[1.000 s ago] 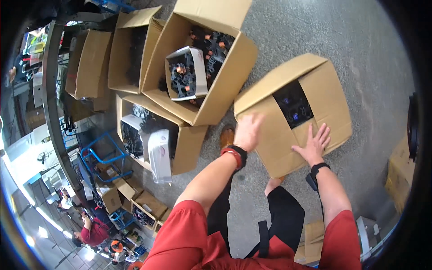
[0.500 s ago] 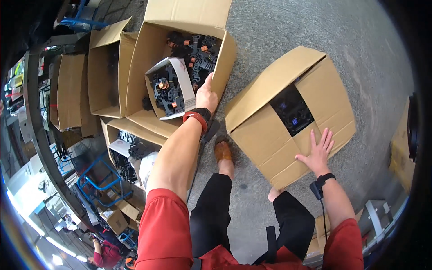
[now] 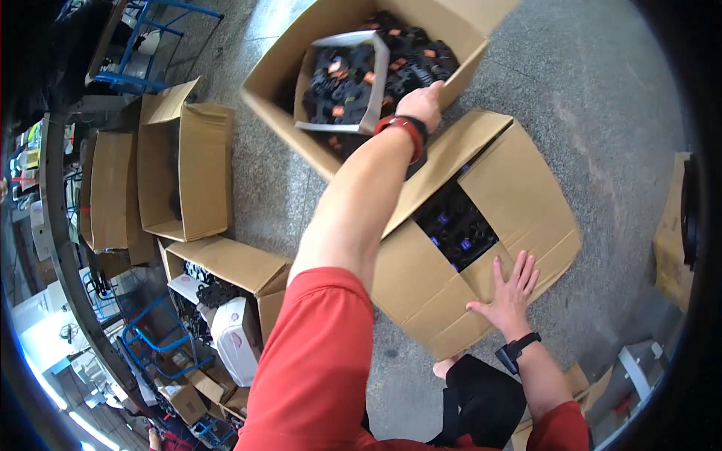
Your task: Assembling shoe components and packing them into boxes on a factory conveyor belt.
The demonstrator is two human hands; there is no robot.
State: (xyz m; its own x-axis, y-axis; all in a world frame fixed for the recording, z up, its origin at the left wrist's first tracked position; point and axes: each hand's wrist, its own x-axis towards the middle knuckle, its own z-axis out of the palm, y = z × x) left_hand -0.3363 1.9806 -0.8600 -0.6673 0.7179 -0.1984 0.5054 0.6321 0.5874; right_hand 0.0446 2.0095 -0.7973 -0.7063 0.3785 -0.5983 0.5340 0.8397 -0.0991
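Shifted rightward, the open carton, likely heavy but stiff, is rim-gripped by my left hand, my right hand splayed.

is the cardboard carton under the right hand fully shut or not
Only partly shut: the cardboard carton has its flaps folded over, but black parts show through an opening between them.

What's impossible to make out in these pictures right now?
In the head view:
- Open box: upper part cut off by the top edge.
- Flapped box: flaps hide most of its inside.
- Right foot: mostly hidden by the flapped box.
- Distant person: too small, cut off by the bottom edge.
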